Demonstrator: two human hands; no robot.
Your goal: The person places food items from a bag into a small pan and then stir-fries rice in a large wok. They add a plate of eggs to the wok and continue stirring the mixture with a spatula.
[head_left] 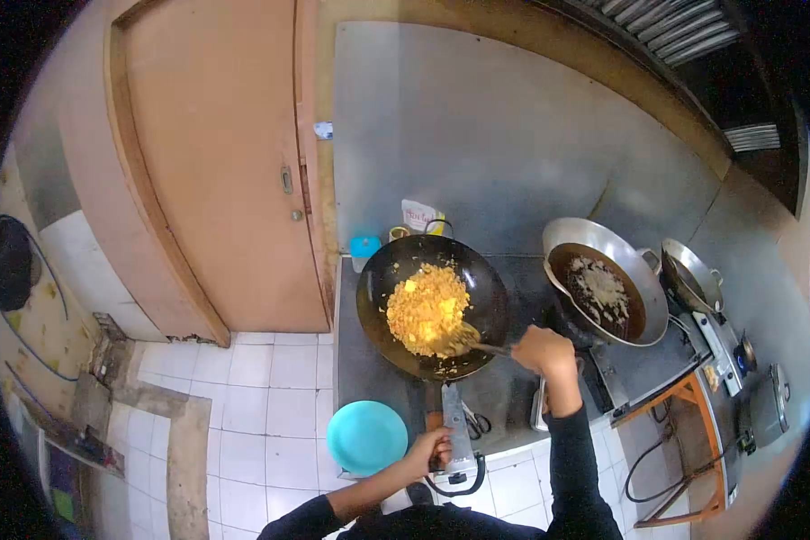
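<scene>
My left hand point(430, 451) is closed around the handle of a black wok point(373, 310) near the stove's front edge. In the wok lies yellow-orange fried rice point(427, 306) with brighter yellow pieces. My right hand point(544, 351), to the right of the wok, grips a metal spatula point(490, 348). The spatula's slotted head touches the lower right part of the rice. A turquoise plate point(367, 437) sits left of my left hand.
A large metal pan point(654, 310) of dark oil with pale food frying stands to the right, with a smaller pan point(706, 283) beyond it. Behind the wok are a blue-lidded container point(365, 247) and a packet point(418, 214). A closed door point(211, 162) is at the left.
</scene>
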